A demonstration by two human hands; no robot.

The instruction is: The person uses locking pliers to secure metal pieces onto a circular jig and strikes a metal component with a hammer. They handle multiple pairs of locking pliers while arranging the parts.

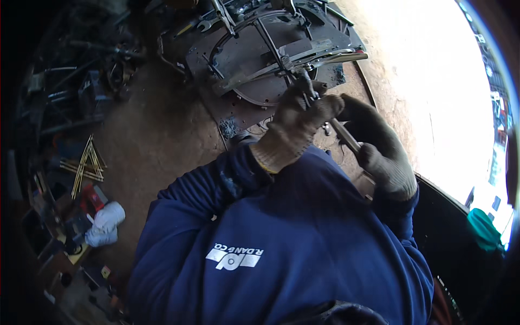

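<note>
Both my hands wear greyish work gloves and meet in front of my chest, at the near edge of a dark steel worktable (244, 105). My left hand (298, 127) is closed around the upper part of a metal hand tool, its exact kind partly hidden by the fingers. From there its straight, bar-like handle (345, 135) slants down to the right. My right hand (387, 154) wraps the lower end, thumb along the handle. Just beyond my left fingers lies a curved steel frame (260, 30) with crossing flat bars, and a long-handled clamp or pliers (341, 58) rests across it.
An open-ended spanner (205, 25) and other tools lie at the table's far left. On the floor to the left are a yellow folding rule (86, 165), a red object (95, 199) and white gloves (107, 223). Metal scrap crowds the left side. Bright daylight fills the right.
</note>
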